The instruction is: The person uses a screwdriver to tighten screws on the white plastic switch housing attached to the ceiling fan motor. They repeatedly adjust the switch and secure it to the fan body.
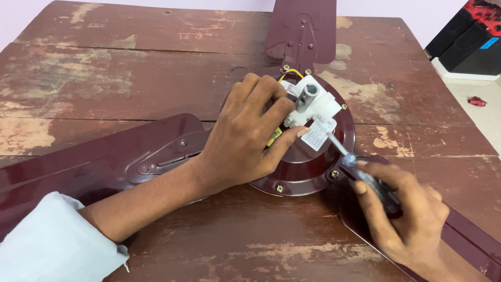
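Now my left hand (245,138) presses its fingers on the white block (313,104) of the fan (313,162); my right hand (404,211) grips the screwdriver (360,169), tip just beside my left thumb, needing steady aim next.

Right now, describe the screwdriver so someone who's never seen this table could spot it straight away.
On the worn wooden table lies a maroon ceiling fan with its round motor hub up. At the hub's lower right edge, the right hand grips the screwdriver, its tip reaching the white block by the left hand. It is the only thin, bright metal shaft among the broad maroon blades.
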